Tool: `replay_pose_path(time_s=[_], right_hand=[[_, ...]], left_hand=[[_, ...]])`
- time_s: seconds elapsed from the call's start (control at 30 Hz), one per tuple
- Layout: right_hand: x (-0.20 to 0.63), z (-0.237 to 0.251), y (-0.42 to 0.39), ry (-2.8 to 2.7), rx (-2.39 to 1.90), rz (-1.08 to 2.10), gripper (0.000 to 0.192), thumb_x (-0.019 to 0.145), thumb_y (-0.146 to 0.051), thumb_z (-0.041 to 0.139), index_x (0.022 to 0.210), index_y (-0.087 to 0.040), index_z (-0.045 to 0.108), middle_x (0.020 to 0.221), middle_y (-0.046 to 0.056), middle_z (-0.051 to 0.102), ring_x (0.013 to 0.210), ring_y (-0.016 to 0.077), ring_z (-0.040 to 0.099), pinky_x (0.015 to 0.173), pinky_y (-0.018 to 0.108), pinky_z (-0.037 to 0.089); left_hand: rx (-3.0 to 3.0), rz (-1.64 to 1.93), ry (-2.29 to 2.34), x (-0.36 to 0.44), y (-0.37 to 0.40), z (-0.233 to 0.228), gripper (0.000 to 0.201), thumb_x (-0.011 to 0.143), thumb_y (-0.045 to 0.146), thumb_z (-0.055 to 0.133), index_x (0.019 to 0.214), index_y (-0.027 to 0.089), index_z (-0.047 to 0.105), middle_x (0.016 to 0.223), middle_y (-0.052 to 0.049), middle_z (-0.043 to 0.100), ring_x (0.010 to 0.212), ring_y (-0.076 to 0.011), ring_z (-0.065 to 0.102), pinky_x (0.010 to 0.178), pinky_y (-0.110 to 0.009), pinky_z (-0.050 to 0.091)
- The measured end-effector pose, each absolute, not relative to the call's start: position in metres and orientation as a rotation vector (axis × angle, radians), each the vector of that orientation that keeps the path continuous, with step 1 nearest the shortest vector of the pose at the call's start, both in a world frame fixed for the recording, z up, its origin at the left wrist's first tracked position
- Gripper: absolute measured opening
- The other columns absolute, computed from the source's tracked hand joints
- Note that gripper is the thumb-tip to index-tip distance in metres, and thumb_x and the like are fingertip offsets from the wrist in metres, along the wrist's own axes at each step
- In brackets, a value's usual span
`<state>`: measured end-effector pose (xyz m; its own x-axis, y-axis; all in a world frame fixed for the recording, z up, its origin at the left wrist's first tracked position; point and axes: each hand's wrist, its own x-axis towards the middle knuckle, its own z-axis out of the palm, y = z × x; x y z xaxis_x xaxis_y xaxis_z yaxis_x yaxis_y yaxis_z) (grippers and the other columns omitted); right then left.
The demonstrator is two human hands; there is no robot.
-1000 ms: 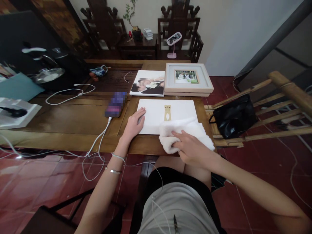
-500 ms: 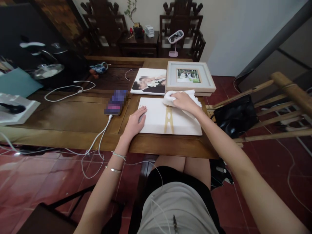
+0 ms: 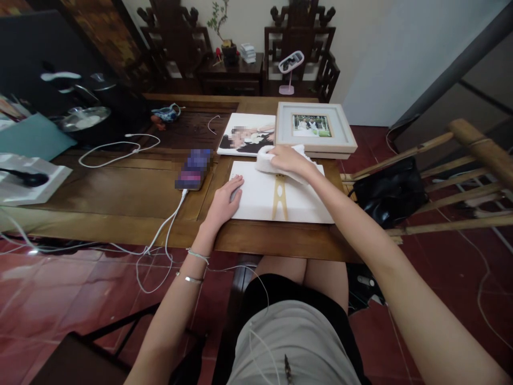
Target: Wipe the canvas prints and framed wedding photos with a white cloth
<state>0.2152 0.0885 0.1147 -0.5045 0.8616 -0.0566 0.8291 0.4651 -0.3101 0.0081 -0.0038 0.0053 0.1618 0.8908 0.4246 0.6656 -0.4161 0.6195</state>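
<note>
A white rectangular panel (image 3: 256, 198) with a tan A-shaped stand piece (image 3: 279, 199) on its face lies flat at the table's front edge. My left hand (image 3: 226, 200) rests on the panel's left edge with its fingers stretched out. Bunched under the fingers of my right hand (image 3: 292, 160) is a white cloth (image 3: 264, 161), pressed on the panel's far part; whether it is fabric or paper I cannot tell. Just behind the panel lie a photo panel (image 3: 245, 131) and a pale framed picture (image 3: 340, 125), side by side.
Left of the panel, a phone (image 3: 194, 170) is plugged into a white cable (image 3: 170, 219) that hangs over the table edge. A white power strip (image 3: 48, 182) and a pot with a glass lid (image 3: 86, 118) stand farther left. A bamboo chair (image 3: 425, 230) with a black bag (image 3: 387, 192) is at the right.
My right hand has slid the white cloth leftward across the far part of the panel. My left hand has stayed at the panel's left edge. The view has shifted slightly.
</note>
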Motion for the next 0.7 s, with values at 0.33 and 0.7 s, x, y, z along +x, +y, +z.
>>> replay_pose_path(time_s=[0.33, 0.7], right_hand=[[0.295, 0.114, 0.087, -2.454, -1.654, 0.459, 0.020, 0.066, -0.011, 0.043, 0.070, -0.017, 0.062, 0.085, 0.010, 0.070, 0.071, 0.0235, 0.055, 0.060, 0.029, 0.035], [0.192, 0.113, 0.085, -2.679, -1.432, 0.422, 0.030, 0.077, -0.014, 0.043, 0.092, -0.012, 0.070, 0.098, 0.012, 0.071, 0.087, 0.0236, 0.061, 0.067, 0.026, 0.035]], left_hand=[[2.160, 1.127, 1.509, 0.009, -0.003, 0.005, 0.033, 0.087, 0.021, 0.048, 0.115, 0.015, 0.066, 0.130, -0.010, 0.063, 0.126, -0.0242, 0.055, 0.112, -0.046, 0.040], [2.142, 1.112, 1.504, 0.008, -0.004, 0.006, 0.033, 0.088, 0.022, 0.048, 0.116, 0.014, 0.065, 0.131, -0.012, 0.062, 0.127, -0.0251, 0.053, 0.112, -0.045, 0.039]])
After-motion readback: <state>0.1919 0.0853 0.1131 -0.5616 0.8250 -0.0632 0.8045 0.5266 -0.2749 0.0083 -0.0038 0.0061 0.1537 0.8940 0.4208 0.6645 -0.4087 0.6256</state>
